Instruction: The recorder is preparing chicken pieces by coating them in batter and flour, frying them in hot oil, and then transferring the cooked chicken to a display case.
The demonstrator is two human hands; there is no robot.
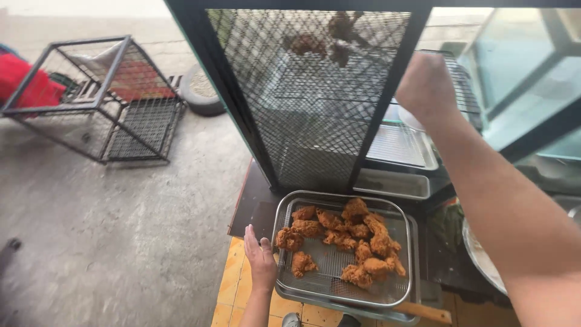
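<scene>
A metal tray (404, 225) with a wire rack holds several pieces of golden fried chicken (342, 239). My left hand (260, 259) rests on the tray's left rim, fingers apart, holding nothing. My right hand (426, 88) reaches up into a mesh-sided display cabinet (308, 91). Whether the fingers hold anything is hidden by the back of the hand. A few dark fried pieces (327, 37) show through the mesh, high in the cabinet.
A metal tray (399, 148) lies on a shelf in the cabinet, a shallower one (390, 183) below. A wire cage (97, 100) lies on the concrete ground at the left, a tyre (200, 91) beyond. Yellow tiles (233, 290) lie under the chicken tray. A metal bowl edge (481, 254) shows at the right.
</scene>
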